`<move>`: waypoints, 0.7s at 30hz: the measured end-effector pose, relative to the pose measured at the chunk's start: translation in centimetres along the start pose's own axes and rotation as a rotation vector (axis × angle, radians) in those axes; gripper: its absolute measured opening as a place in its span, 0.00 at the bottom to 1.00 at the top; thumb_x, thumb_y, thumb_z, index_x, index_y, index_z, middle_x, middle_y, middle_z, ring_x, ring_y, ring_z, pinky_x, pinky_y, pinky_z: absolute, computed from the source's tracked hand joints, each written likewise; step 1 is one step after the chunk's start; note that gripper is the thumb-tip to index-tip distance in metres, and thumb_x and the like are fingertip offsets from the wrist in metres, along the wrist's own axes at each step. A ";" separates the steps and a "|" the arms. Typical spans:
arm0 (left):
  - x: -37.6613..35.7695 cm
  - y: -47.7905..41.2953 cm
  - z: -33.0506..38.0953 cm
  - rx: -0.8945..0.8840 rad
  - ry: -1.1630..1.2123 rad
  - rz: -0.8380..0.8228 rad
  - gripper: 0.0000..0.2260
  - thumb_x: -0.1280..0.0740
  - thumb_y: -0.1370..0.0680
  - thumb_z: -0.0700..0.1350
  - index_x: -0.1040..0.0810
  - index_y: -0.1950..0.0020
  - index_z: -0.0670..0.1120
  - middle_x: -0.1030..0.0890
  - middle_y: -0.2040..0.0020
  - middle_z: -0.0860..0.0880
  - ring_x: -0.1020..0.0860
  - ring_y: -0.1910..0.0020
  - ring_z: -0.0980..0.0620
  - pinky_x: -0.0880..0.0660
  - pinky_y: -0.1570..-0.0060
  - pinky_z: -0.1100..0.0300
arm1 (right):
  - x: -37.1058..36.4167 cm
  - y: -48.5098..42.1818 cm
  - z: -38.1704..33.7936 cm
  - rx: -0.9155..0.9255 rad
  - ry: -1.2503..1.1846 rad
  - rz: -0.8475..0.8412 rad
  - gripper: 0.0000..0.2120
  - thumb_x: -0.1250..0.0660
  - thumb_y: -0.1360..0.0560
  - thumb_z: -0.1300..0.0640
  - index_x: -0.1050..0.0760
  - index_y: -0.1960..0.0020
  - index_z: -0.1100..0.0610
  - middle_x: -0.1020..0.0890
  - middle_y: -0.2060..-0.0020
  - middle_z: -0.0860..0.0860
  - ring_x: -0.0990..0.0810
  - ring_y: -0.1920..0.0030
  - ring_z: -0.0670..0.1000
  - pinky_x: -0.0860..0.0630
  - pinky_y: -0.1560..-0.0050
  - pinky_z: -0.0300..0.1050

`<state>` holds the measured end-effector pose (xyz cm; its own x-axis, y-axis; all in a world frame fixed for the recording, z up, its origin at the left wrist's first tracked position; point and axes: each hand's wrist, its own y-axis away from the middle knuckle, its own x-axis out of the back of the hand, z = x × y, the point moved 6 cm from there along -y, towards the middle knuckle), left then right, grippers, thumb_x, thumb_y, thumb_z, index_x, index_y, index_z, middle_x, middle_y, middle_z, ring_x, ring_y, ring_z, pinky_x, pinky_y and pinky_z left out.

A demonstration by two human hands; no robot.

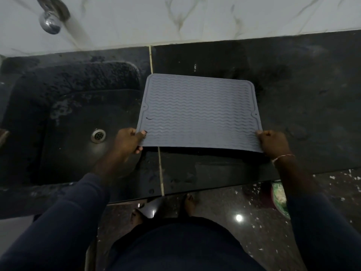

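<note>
While the grey ribbed mat (pixel 199 112) is lying on the dark bench (pixel 304 90) just right of the sink (pixel 68 85), the left hand (pixel 128 141) is pinching its near corner beside the sink, fingers (pixel 137 149) curled underneath. The right hand (pixel 273 142) is gripping the near corner farther from the sink, holding that edge raised.

You're seeing a dim, grainy scene: the dark counter (pixel 302 85) swallows detail, a shadow sits under the near edge of the mat (pixel 199 110), a bright glare spot marks the glossy floor (pixel 239 218), and the wide lens bows the edges.
</note>
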<state>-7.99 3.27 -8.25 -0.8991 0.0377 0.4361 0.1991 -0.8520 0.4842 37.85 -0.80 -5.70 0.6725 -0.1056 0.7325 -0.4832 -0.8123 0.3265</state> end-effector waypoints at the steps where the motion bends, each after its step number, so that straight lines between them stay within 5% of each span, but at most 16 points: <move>1: -0.1 0.3 -0.3 0.008 -0.003 -0.007 0.11 0.32 0.22 0.46 0.24 0.58 0.40 0.22 0.69 0.43 0.27 0.82 0.57 0.31 0.83 0.65 | -0.3 0.3 0.0 -0.002 0.072 -0.018 0.16 0.36 0.21 0.54 0.21 0.57 0.67 0.23 0.67 0.61 0.21 0.60 0.59 0.32 0.65 0.42; 5: -0.1 0.3 -0.6 0.006 0.019 -0.015 0.10 0.31 0.22 0.46 0.25 0.59 0.42 0.21 0.69 0.44 0.26 0.82 0.58 0.32 0.83 0.66 | 0.7 1.2 -1.6 -0.020 0.338 0.171 0.17 0.33 0.26 0.50 0.25 0.47 0.64 0.21 0.48 0.65 0.21 0.46 0.63 0.27 0.50 0.52; 8: 1.1 0.2 -1.7 0.039 0.055 0.018 0.12 0.33 0.21 0.47 0.26 0.62 0.44 0.22 0.69 0.43 0.27 0.80 0.57 0.32 0.81 0.66 | -0.6 2.2 -5.0 0.104 0.340 0.237 0.14 0.35 0.25 0.53 0.25 0.48 0.64 0.21 0.47 0.64 0.22 0.46 0.64 0.26 0.49 0.52; 13: 4.5 -0.1 -3.1 0.058 0.108 0.008 0.10 0.36 0.19 0.45 0.27 0.60 0.45 0.22 0.66 0.46 0.25 0.75 0.54 0.30 0.79 0.66 | -10.1 5.8 -12.9 0.274 0.285 0.052 0.12 0.37 0.24 0.53 0.23 0.56 0.61 0.18 0.56 0.59 0.21 0.53 0.60 0.26 0.54 0.47; 21: 20.0 -2.0 -8.3 -0.019 0.080 0.125 0.10 0.38 0.20 0.39 0.26 0.61 0.46 0.21 0.66 0.45 0.25 0.80 0.60 0.29 0.79 0.67 | -29.6 17.6 -29.5 0.593 0.351 -0.275 0.16 0.34 0.25 0.47 0.22 0.51 0.60 0.19 0.51 0.61 0.22 0.47 0.62 0.26 0.49 0.51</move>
<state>-29.61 1.40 -6.80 -0.8961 -0.1103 0.4299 0.3046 -0.8572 0.4152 -7.12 5.00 -4.03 0.4584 0.2549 0.8514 0.1275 -0.9669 0.2209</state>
